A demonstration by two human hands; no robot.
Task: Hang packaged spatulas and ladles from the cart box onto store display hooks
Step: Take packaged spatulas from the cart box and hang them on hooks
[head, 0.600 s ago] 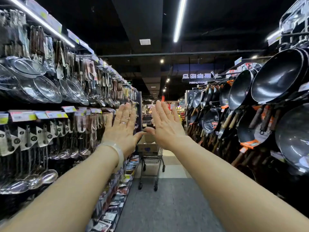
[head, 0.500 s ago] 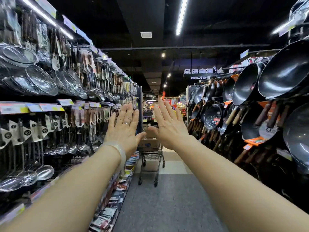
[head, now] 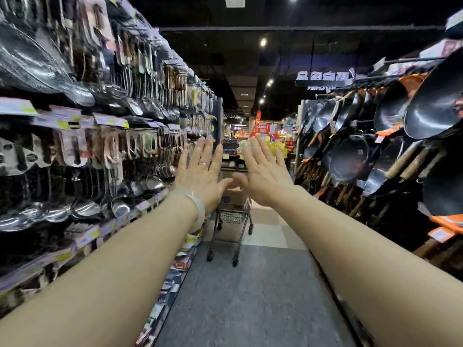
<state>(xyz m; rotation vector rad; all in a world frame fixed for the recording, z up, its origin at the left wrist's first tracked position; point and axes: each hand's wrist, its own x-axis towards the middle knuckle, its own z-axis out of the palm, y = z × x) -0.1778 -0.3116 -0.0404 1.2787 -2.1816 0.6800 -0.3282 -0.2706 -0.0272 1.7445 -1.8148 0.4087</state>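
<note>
Both my arms stretch straight out down a store aisle. My left hand [head: 201,175], with a ring and a pale bracelet, is flat with fingers spread and holds nothing. My right hand [head: 265,175] is equally flat and empty, its thumb near the left thumb. Behind the hands, some way down the aisle, stands a metal shopping cart [head: 231,222] with a cardboard box [head: 231,197] in its basket; the hands partly hide the box. Packaged ladles and spatulas [head: 120,156] hang on display hooks along the left wall.
Dark woks and pans [head: 390,136] with wooden handles hang along the right wall. Price-tag rails [head: 82,118] run along the left shelves, with packaged goods on the lowest shelf [head: 175,269]. A grey floor strip [head: 250,291] runs between the shelves toward the cart.
The view has tilted down and come nearer to the cart. Both hands stay flat and empty, stretched toward the cart, now a little lower against the shelves.
</note>
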